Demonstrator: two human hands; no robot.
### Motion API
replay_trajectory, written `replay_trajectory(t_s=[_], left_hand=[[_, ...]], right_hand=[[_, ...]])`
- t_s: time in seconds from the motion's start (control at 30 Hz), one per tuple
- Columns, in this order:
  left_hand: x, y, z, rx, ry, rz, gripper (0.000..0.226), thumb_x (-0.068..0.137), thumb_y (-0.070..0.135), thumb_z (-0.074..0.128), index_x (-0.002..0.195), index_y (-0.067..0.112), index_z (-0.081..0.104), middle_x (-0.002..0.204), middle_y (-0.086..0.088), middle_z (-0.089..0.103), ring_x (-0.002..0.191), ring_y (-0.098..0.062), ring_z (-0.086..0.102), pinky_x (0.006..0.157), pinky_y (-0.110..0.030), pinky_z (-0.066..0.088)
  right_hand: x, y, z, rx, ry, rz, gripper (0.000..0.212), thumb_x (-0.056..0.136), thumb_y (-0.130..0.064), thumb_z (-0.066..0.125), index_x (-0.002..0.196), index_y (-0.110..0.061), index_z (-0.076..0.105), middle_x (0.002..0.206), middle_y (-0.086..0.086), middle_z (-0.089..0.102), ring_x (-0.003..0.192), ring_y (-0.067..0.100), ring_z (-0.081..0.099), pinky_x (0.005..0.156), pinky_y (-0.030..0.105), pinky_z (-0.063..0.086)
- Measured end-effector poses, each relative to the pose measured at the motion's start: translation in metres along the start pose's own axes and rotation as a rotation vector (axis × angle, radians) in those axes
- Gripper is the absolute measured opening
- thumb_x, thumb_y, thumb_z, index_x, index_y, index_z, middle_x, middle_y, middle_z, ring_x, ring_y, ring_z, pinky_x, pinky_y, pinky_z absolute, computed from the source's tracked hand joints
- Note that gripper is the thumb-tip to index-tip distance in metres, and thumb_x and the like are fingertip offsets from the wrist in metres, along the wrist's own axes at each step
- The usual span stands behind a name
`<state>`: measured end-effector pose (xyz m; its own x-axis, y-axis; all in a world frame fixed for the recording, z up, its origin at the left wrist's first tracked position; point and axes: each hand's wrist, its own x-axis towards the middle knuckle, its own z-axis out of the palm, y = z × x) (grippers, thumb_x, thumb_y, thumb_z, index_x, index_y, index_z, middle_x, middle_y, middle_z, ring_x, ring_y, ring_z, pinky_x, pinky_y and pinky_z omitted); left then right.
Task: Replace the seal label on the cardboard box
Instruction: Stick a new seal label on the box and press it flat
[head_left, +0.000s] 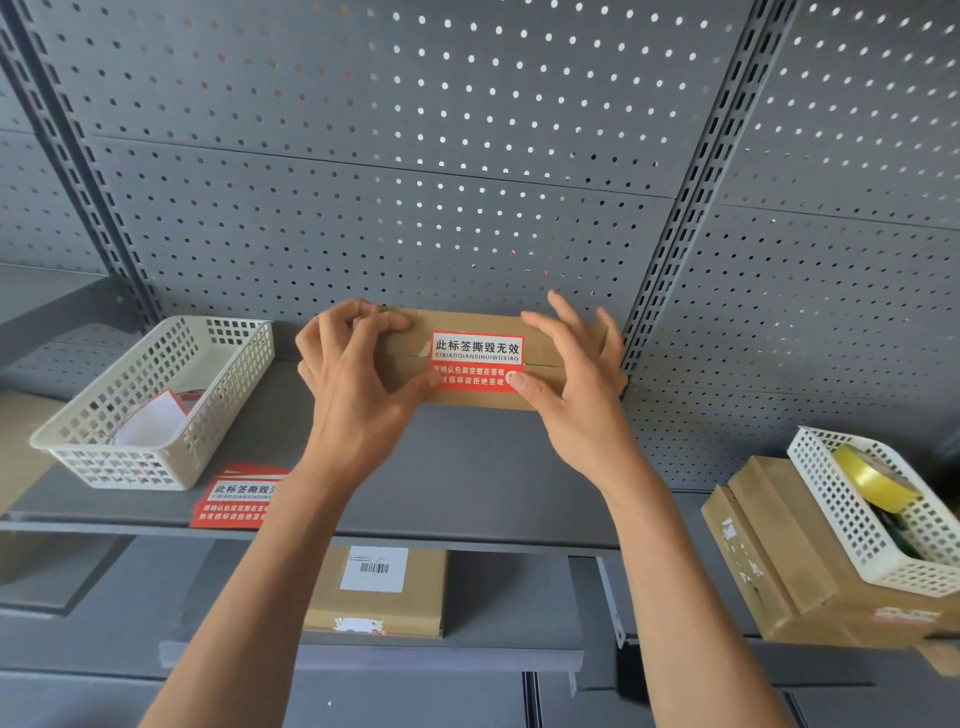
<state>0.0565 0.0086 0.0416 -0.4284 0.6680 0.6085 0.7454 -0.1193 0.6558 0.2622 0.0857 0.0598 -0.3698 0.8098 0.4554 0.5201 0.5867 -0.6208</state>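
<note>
A: Head view, and the cardboard box (540, 332) is on the grey shelf (467, 467), pushed back against the perforated panel (415, 182), with both hands on it

B: Where's the label?

A: The red-and-white seal label (475, 361) sits across the seam of the box, right between the two hands. The left hand (353, 374) clasps the box's left end, fingers curled over the top edge, thumb tip pressing the label's lower left corner

B: And the other one?

A: The right hand (576, 384) covers the right end, fingers spread wide and open over the top, thumb tip down on the label's lower right corner. Neither hand is lifting anything; both are pressed flat on box and label

B: What else is up there?

A: To the left, a white basket (156, 410) with paper scraps inside, and just in front of it a small stack of spare labels (239, 499) lying flat at the shelf's front edge, well apart from the box. Far right, another white basket (883, 509) holding a yellow tape roll (867, 473), resting on brown cartons (779, 561). On the shelf below, a barcoded parcel (376, 590)
</note>
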Motion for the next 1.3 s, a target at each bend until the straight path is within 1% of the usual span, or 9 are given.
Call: replay_trajectory(t_s=[0.07,0.3,0.4,0.47,0.53,0.63,0.83,1.13,1.3], left_hand=[[0.0,-0.002,-0.001,-0.003,-0.01,0.012,0.056,0.07,0.047,0.084,0.118,0.028,0.062,0.129,0.012,0.037,0.13,-0.024,0.028,0.109,-0.046,0.031],[0.001,-0.005,-0.003,-0.006,-0.024,0.02,0.06,0.067,0.034,0.093,0.119,0.03,0.063,0.129,0.013,0.036,0.131,-0.023,0.028,0.111,-0.049,0.031],[0.0,-0.006,-0.004,-0.014,-0.04,0.016,0.061,0.066,0.041,0.091,0.119,0.03,0.062,0.129,0.011,0.037,0.131,-0.021,0.027,0.112,-0.048,0.031],[0.0,-0.001,-0.003,-0.004,-0.01,-0.001,0.065,0.062,0.057,0.084,0.117,0.031,0.062,0.128,0.013,0.036,0.131,-0.02,0.028,0.11,-0.04,0.027],[-0.001,0.007,0.003,0.04,0.033,-0.03,0.076,0.057,0.071,0.083,0.116,0.029,0.061,0.127,0.013,0.035,0.132,-0.021,0.027,0.108,-0.034,0.022],[-0.003,0.013,0.012,0.088,0.066,-0.052,0.085,0.053,0.073,0.083,0.117,0.024,0.058,0.133,0.005,0.038,0.135,-0.021,0.025,0.106,-0.032,0.018],[0.0,0.006,0.01,0.081,0.05,-0.037,0.074,0.057,0.054,0.092,0.118,0.026,0.06,0.134,0.006,0.039,0.134,-0.02,0.025,0.103,-0.029,0.017],[0.002,-0.001,0.001,-0.014,0.01,-0.016,0.059,0.064,0.037,0.094,0.114,0.03,0.064,0.124,0.015,0.036,0.127,-0.016,0.027,0.102,-0.03,0.02],[0.003,-0.002,-0.004,-0.032,-0.037,-0.035,0.053,0.07,0.031,0.091,0.116,0.031,0.063,0.127,0.012,0.037,0.129,-0.016,0.026,0.112,-0.043,0.028]], right_hand=[[0.0,0.002,-0.002,-0.007,-0.02,-0.004,0.055,0.092,-0.029,0.068,0.141,-0.041,0.045,0.163,-0.025,0.017,0.154,0.016,-0.009,0.116,0.056,0.008],[-0.001,0.003,-0.006,-0.013,-0.078,-0.002,0.07,0.087,-0.02,0.074,0.143,-0.045,0.041,0.163,-0.03,0.012,0.153,0.01,-0.016,0.12,0.056,0.004],[-0.002,0.003,-0.01,-0.021,-0.135,0.005,0.077,0.086,-0.018,0.075,0.146,-0.047,0.036,0.163,-0.031,0.006,0.152,0.009,-0.021,0.122,0.058,0.003],[-0.001,-0.001,-0.008,-0.031,-0.136,0.02,0.079,0.085,-0.03,0.075,0.149,-0.046,0.032,0.164,-0.03,0.004,0.152,0.011,-0.022,0.123,0.058,0.004],[0.0,-0.007,0.0,-0.067,-0.065,0.049,0.085,0.079,-0.054,0.073,0.151,-0.044,0.029,0.165,-0.027,0.006,0.153,0.016,-0.019,0.122,0.056,0.007],[0.001,-0.012,0.01,-0.167,0.02,0.063,0.096,0.072,-0.07,0.069,0.153,-0.042,0.026,0.166,-0.021,0.009,0.153,0.022,-0.012,0.12,0.055,0.014],[0.003,-0.005,0.008,-0.13,0.002,0.033,0.086,0.079,-0.054,0.075,0.152,-0.039,0.032,0.165,-0.021,0.012,0.152,0.021,-0.007,0.119,0.056,0.014],[0.004,0.004,0.002,0.022,-0.032,0.036,0.073,0.087,-0.025,0.074,0.149,-0.042,0.039,0.162,-0.028,0.017,0.152,0.014,-0.005,0.121,0.06,0.009],[0.005,0.007,-0.004,0.05,-0.089,0.034,0.07,0.092,-0.009,0.065,0.147,-0.045,0.039,0.161,-0.033,0.014,0.153,0.012,-0.008,0.122,0.061,0.009]])
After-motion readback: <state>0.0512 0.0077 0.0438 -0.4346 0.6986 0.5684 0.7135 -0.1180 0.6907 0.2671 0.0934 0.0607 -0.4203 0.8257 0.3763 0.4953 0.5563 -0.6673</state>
